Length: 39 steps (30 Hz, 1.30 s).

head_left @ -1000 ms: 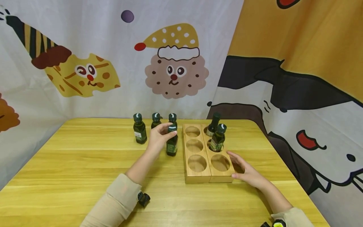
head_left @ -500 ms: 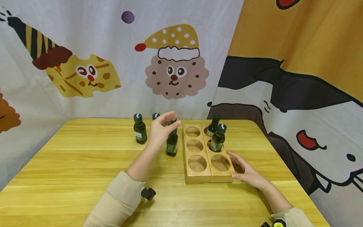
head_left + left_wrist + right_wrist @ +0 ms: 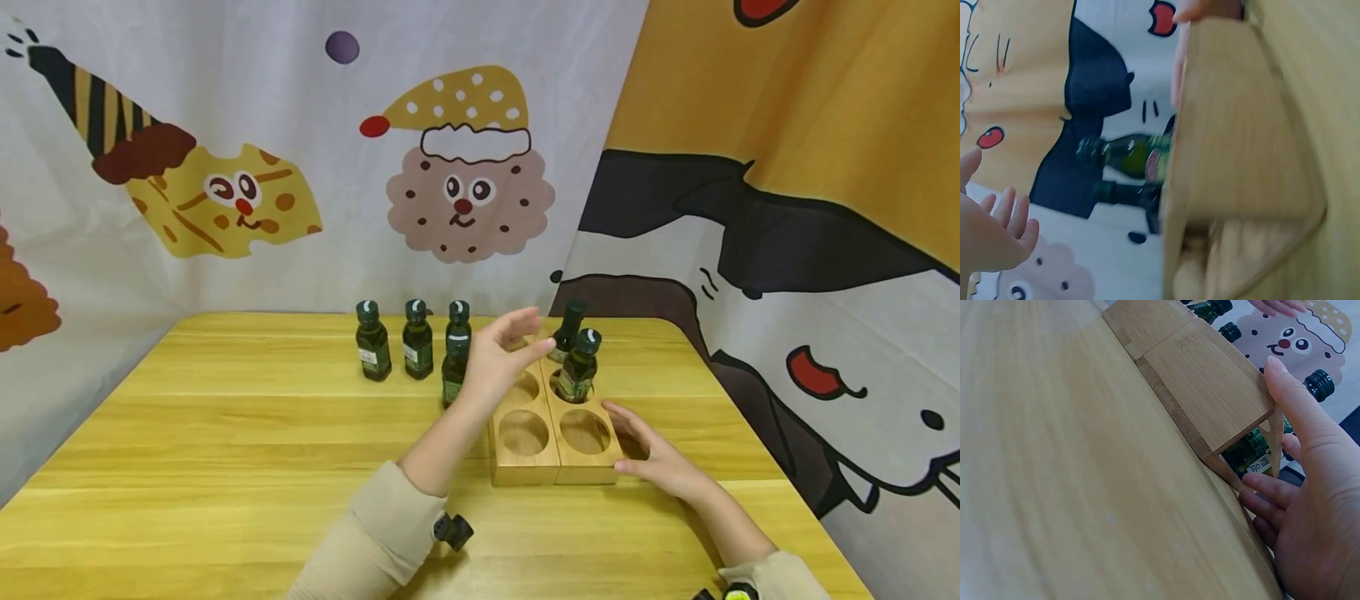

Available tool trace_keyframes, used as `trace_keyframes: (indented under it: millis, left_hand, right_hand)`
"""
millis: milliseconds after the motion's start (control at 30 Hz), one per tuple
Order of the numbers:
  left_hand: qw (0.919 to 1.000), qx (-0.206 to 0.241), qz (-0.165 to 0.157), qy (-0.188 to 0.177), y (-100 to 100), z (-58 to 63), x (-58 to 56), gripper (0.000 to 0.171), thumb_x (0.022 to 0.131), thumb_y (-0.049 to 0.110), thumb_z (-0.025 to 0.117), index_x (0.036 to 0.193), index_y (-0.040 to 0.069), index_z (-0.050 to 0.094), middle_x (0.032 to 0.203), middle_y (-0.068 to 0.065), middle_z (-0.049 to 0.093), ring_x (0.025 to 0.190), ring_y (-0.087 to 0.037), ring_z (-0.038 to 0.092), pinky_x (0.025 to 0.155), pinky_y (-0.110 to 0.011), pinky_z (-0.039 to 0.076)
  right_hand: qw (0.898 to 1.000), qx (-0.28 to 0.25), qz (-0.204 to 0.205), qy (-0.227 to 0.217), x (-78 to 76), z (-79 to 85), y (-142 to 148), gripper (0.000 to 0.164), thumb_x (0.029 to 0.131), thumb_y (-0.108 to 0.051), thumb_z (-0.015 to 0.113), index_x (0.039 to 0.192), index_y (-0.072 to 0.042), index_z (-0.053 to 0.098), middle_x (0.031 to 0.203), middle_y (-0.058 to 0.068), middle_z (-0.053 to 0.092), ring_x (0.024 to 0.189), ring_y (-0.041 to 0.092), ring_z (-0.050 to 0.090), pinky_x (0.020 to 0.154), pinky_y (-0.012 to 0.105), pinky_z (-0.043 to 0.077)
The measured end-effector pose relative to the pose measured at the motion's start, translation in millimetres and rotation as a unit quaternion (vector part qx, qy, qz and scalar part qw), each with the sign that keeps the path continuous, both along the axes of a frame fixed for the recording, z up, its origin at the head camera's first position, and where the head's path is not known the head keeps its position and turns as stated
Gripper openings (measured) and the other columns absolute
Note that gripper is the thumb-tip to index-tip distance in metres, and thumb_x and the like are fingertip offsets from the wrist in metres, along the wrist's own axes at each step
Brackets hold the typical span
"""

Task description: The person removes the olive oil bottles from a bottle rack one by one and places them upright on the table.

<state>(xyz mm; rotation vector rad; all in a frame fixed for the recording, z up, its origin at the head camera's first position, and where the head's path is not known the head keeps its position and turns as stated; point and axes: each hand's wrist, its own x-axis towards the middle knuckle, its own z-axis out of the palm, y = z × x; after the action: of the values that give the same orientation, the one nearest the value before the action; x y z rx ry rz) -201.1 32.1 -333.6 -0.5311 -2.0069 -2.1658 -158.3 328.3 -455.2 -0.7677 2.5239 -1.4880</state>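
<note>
My left hand [image 3: 501, 358] hovers over the left part of the wooden bottle rack [image 3: 525, 475], fingers loosely extended and holding nothing; in the left wrist view the hand [image 3: 997, 237] is off to the side of the rack. My right hand [image 3: 660, 457] rests at the rack's right side, its thumb [image 3: 1294, 390] at the top edge and its relaxed fingers along the end. A dark green glass bottle [image 3: 579, 368] stands in the right column's middle hole. Behind it a slim-necked bottle [image 3: 567, 329] leans in the back hole. The front two holes hold nothing.
Left of the rack several capped green bottles stand on the wooden table [image 3: 187, 467]: one bottle [image 3: 372, 343] at far left, another bottle [image 3: 417, 342] beside it, and a front bottle [image 3: 452, 375] partly behind my left arm. A printed curtain [image 3: 262, 83] hangs behind the table.
My left hand has let go of the front bottle on the table, lifted, and moved right over the rack. The right hand and the rack have stayed put.
</note>
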Motion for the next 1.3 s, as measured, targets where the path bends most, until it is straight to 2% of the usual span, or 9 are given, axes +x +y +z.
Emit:
trace_keyframes:
  millis: [100, 300, 400, 567, 733, 867, 1033, 1300]
  left_hand:
    - [1.0000, 0.001, -0.009, -0.002, 16, -6.6, -1.4, 0.049, 0.083, 0.017, 0.078, 0.128, 0.011, 0.061, 0.117, -0.004, 0.066, 0.110, -0.018, 0.059, 0.101, -0.037, 0.041]
    - [0.9999, -0.008, -0.007, -0.009, 39, -21.7, -9.4, 0.050, 0.084, 0.017, 0.076, 0.131, 0.013, 0.059, 0.122, -0.002, 0.063, 0.112, -0.015, 0.057, 0.102, -0.040, 0.039]
    - [0.9999, -0.008, -0.002, -0.008, 46, -26.1, -12.6, 0.051, 0.085, 0.017, 0.076, 0.132, 0.009, 0.057, 0.124, -0.006, 0.062, 0.113, -0.017, 0.056, 0.101, -0.041, 0.039]
    - [0.9998, -0.010, 0.015, -0.010, 58, -30.9, -18.4, 0.052, 0.084, 0.014, 0.076, 0.132, 0.003, 0.057, 0.126, -0.011, 0.060, 0.116, -0.023, 0.054, 0.100, -0.042, 0.039]
    - [0.9990, -0.020, 0.029, -0.027, 69, -34.4, -23.5, 0.052, 0.084, 0.016, 0.076, 0.131, 0.006, 0.058, 0.127, -0.006, 0.060, 0.116, -0.020, 0.054, 0.102, -0.044, 0.038]
    - [0.9982, -0.028, 0.039, -0.037, 76, -36.8, -26.7, 0.051, 0.085, 0.018, 0.076, 0.132, 0.007, 0.058, 0.126, -0.005, 0.060, 0.116, -0.019, 0.054, 0.103, -0.041, 0.038]
    - [0.9979, -0.026, 0.043, -0.040, 82, -40.8, -29.2, 0.049, 0.084, 0.017, 0.076, 0.129, 0.007, 0.060, 0.120, -0.003, 0.063, 0.112, -0.021, 0.056, 0.097, -0.041, 0.043]
    - [0.9970, -0.035, 0.047, -0.051, 92, -42.7, -31.0, 0.043, 0.085, 0.020, 0.075, 0.126, 0.015, 0.063, 0.109, 0.005, 0.064, 0.102, -0.009, 0.057, 0.087, -0.030, 0.048]
  right_hand:
    - [1.000, 0.000, -0.001, 0.000, -0.1, 0.4, 0, 0.079, 0.088, -0.005, 0.067, 0.153, -0.018, 0.024, 0.144, 0.019, 0.040, 0.127, 0.018, 0.041, 0.100, 0.024, 0.033]
    - [1.000, 0.001, 0.003, -0.003, -0.2, 1.2, 0, 0.079, 0.088, -0.006, 0.067, 0.153, -0.018, 0.023, 0.144, 0.020, 0.039, 0.128, 0.037, 0.038, 0.100, 0.027, 0.035]
    - [1.000, 0.002, 0.004, -0.003, -0.5, 1.8, 0, 0.079, 0.088, -0.007, 0.067, 0.153, -0.018, 0.023, 0.144, 0.020, 0.039, 0.127, 0.041, 0.037, 0.100, 0.028, 0.035]
    - [1.000, 0.003, 0.006, -0.003, -1.3, 1.4, 1, 0.079, 0.089, -0.006, 0.066, 0.153, -0.019, 0.022, 0.143, 0.020, 0.041, 0.127, 0.039, 0.039, 0.098, 0.027, 0.036]
    - [1.000, -0.003, 0.011, -0.003, -1.2, 0.7, 2, 0.079, 0.089, -0.004, 0.065, 0.153, -0.017, 0.022, 0.141, 0.021, 0.042, 0.125, 0.035, 0.042, 0.097, 0.027, 0.038]
    - [1.000, -0.003, 0.014, -0.001, -1.3, 0.6, 1, 0.079, 0.089, -0.004, 0.065, 0.153, -0.017, 0.022, 0.140, 0.022, 0.043, 0.125, 0.030, 0.043, 0.097, 0.026, 0.038]
    - [1.000, -0.004, 0.016, 0.004, -1.5, 1.1, 1, 0.079, 0.088, -0.003, 0.066, 0.153, -0.016, 0.022, 0.139, 0.021, 0.043, 0.124, 0.024, 0.044, 0.096, 0.026, 0.038]
    - [1.000, -0.001, 0.015, 0.003, -1.0, 1.7, 1, 0.079, 0.089, -0.003, 0.065, 0.154, -0.015, 0.021, 0.140, 0.021, 0.042, 0.125, 0.022, 0.043, 0.096, 0.026, 0.037]
